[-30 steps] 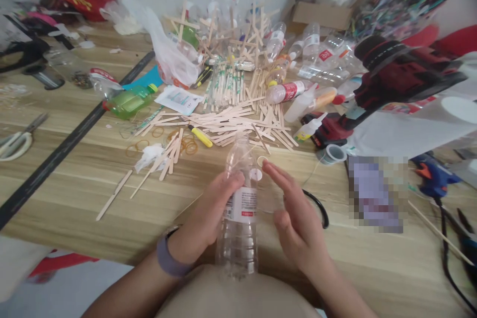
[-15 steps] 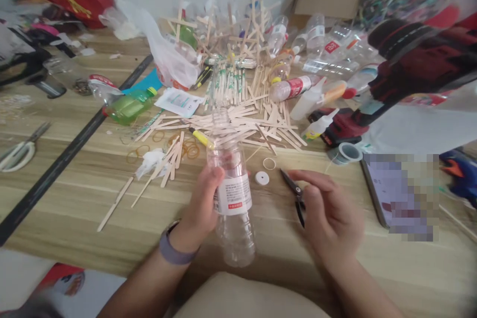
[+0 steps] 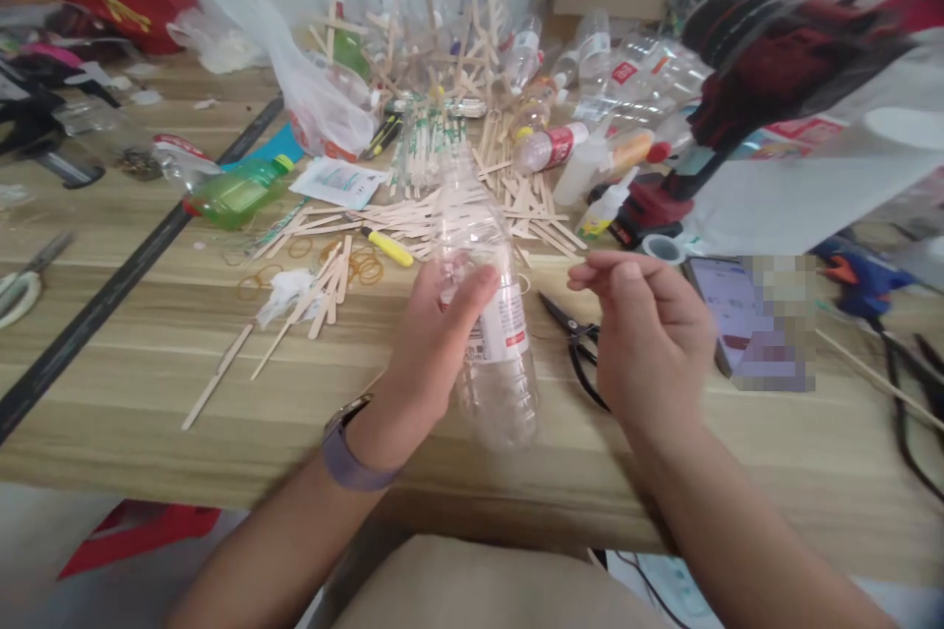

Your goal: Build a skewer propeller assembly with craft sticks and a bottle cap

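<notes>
My left hand (image 3: 432,344) is wrapped round the middle of a clear plastic bottle (image 3: 501,403), thumb across its white label. The bottle tilts slightly, its neck pointing away from me. To the right, my right hand (image 3: 649,334) is raised with curled fingers, thumb and fingertips pressed together. Whatever may lie in that pinch is too small to make out. Black-handled scissors (image 3: 575,339) lie on the table between the bottle and my right hand, partly covered by that hand. A yellow-handled tool (image 3: 389,247) lies left of the bottle.
Wooden craft sticks (image 3: 369,214) are spread behind the bottle, with rubber bands (image 3: 365,265) nearby. A glue bottle (image 3: 606,206), a red and black power tool (image 3: 767,69) and a phone (image 3: 712,300) are on the right. A green bottle (image 3: 240,192) and a long dark bar (image 3: 95,305) are on the left.
The bottle and my left hand have shifted right over the table, now covering the white cap. My right hand has moved forward, its extended finger drawn in. The view has shifted.
</notes>
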Tool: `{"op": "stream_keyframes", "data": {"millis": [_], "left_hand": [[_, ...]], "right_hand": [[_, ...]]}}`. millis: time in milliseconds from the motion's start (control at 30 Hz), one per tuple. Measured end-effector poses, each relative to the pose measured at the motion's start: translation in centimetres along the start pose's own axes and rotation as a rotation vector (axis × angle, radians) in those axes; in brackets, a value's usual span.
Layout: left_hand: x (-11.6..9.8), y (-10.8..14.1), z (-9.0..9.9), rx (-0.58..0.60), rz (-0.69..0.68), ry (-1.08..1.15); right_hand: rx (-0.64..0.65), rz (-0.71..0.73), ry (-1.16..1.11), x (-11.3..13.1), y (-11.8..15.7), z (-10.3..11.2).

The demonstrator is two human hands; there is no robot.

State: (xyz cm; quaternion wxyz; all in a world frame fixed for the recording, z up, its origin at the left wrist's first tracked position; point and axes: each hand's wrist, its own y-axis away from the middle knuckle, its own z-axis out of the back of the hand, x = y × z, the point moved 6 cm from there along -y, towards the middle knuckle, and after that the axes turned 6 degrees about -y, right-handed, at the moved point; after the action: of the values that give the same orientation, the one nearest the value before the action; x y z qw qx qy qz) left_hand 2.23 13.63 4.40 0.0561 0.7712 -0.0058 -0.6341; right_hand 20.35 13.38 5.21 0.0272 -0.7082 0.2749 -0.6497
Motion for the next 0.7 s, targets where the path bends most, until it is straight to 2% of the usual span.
{"op": "stream_keyframes", "data": {"millis": [100,267,400,533,700], "left_hand": [[0.3,-0.1,-0.9,0.005,0.006,-0.033],[1.0,-0.2,-1.6,0.048,0.040,-0.057],[1.8,-0.3,-1.4,0.076,0.089,-0.020],[3.0,-0.3,-0.9,0.086,0.152,-0.026],[3.9,0.0,-0.4,0.073,0.206,-0.105]], "right_hand": [[0.020,0.036,0.000,0.9,-0.3,-0.2],[0.184,0.109,0.112,1.2,-0.6,-1.1],[0.300,0.131,0.287,0.7,0.0,-1.5],[0.433,0.239,0.405,1.1,1.1,-2.2],[0.484,0.281,0.492,1.1,1.5,-2.5]]}}
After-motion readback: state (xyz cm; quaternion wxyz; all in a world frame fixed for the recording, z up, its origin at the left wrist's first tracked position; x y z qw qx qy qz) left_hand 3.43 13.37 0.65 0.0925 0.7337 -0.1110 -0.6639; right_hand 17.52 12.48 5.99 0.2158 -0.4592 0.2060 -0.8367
